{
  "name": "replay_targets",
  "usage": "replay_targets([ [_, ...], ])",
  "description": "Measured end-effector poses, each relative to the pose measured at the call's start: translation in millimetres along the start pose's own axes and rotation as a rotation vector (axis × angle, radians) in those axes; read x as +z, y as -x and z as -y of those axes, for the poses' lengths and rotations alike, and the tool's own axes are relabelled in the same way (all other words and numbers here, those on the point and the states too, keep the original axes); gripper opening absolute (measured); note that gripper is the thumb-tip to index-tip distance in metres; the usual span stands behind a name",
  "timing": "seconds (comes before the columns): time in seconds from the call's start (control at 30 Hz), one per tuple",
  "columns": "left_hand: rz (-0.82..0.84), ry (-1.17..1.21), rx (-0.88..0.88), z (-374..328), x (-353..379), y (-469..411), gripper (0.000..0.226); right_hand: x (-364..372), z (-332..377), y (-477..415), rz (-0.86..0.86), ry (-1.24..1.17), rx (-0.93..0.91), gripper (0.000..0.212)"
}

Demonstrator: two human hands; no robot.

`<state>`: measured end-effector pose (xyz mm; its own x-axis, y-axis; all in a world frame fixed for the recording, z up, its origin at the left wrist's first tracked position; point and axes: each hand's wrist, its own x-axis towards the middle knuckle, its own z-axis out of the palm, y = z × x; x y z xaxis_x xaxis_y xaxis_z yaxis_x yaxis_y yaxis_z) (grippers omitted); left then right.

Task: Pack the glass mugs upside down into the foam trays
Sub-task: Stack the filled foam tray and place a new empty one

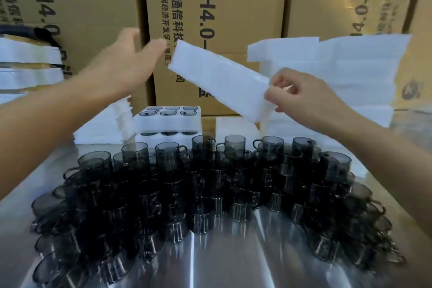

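Glass mugs [135, 155], smoky grey, handled; foam slab [217, 77] pinched in right hand [304, 98], left hand [124, 63] wide.

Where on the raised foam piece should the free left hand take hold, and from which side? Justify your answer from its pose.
At the upper-left end of the foam piece, coming from the left. The right hand pinches only its lower-right end, so the long piece slants up unsupported toward the open left hand, which is nearest that end.
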<state>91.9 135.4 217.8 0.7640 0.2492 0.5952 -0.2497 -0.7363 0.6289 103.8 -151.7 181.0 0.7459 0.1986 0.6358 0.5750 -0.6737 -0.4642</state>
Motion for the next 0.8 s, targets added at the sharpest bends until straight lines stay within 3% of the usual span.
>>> replay_targets([
  [0.1,0.075,0.174,0.049,-17,-23,53,0.093,-28,6,74,0.029,0.005,-0.085,0.025],
  [0.2,0.252,0.229,0.086,-13,-25,108,0.072,-39,-3,132,0.113,0.000,-0.144,0.034],
  [0.27,0.336,0.219,0.052,-12,-13,143,0.054,-40,-13,157,0.176,0.058,-0.220,0.030],
  [0.37,0.533,0.025,0.054,-4,2,196,0.062,-41,-31,184,0.283,0.204,-0.312,0.026],
  [0.47,0.664,-0.282,0.115,7,8,230,0.070,-40,-48,206,0.428,0.175,-0.207,0.029],
  [0.6,0.811,-0.487,0.152,22,21,248,0.086,-21,-56,222,0.659,0.179,-0.061,0.027],
  [0.73,0.809,-0.482,0.113,33,37,248,0.040,5,-55,231,0.661,0.265,0.040,0.016],
  [0.8,0.747,-0.487,0.132,40,41,245,0.036,11,-54,231,0.649,0.295,0.080,0.014],
])
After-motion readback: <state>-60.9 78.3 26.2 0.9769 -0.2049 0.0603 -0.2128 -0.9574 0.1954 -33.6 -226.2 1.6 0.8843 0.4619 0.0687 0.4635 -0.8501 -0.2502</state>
